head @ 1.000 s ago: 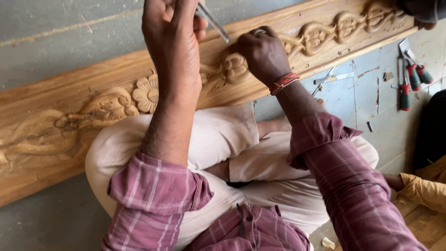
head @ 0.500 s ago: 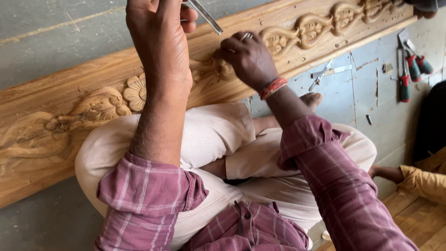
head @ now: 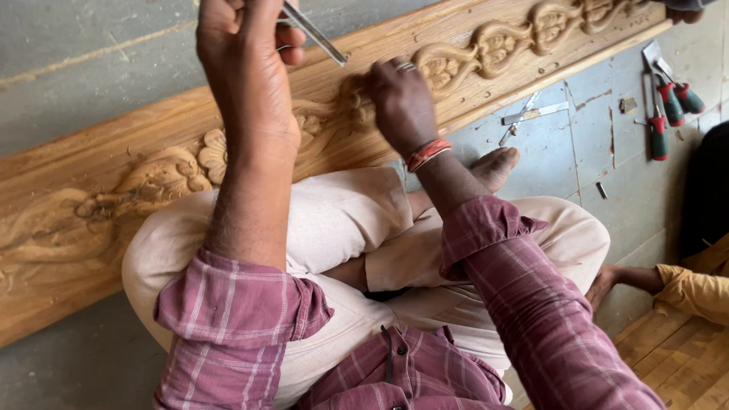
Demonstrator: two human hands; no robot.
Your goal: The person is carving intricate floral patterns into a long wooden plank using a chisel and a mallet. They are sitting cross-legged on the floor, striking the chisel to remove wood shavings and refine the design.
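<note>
A long wooden plank (head: 114, 152) carved with flowers and scrolls lies slanted across the grey floor in front of my crossed legs. My left hand (head: 247, 64) is raised above it and grips a thin metal chisel (head: 315, 34) whose tip points down toward the carving. My right hand (head: 401, 102) is closed and rests on the carved band near a scroll; what it holds is hidden by the fist. A red thread band circles that wrist.
Red- and green-handled tools (head: 668, 102) and small metal blades (head: 531, 114) lie on the floor at right. Another person's hand (head: 607, 281) and yellow sleeve (head: 695, 292) reach in at lower right, beside a wooden board (head: 676, 364).
The view has drifted so that the plank and both hands sit further left. My left hand has lifted the chisel slightly higher; my right hand stays on the carving.
</note>
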